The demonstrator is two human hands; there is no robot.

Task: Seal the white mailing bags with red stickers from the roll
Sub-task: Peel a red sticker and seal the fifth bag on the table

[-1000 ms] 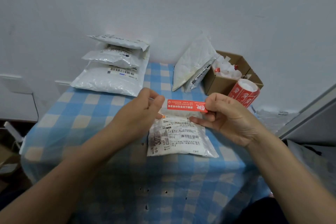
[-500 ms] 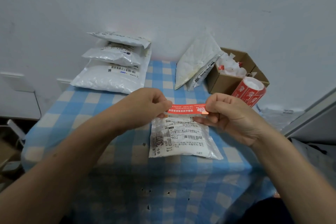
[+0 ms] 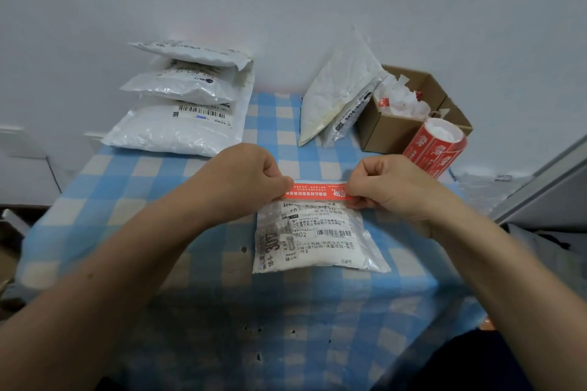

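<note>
Red paper sticker strip with white print, one: stretched level along the far edge of the nearest bag; whether it is stuck down yet cannot be told.

Left hand: fingers curled, pinching the strip's left end.

Right hand: fingers curled, pinching the strip's right end between thumb and fingertips.

White plastic mailing bag with a printed address label and barcode, one: lying flat at the middle of the table, label up, just below both hands.

Blue-and-white checked tablecloth: covers the table and hangs over the near edge.

Stack of three white padded mailing bags: far left corner, against the wall, largest at the bottom.

Two white crumpled bags: far side, leaning upright against the box.

Brown cardboard box, open: far right, holding crumpled white backing paper.

Red sticker roll: tilted, just beside the box at the table's right edge.
</note>
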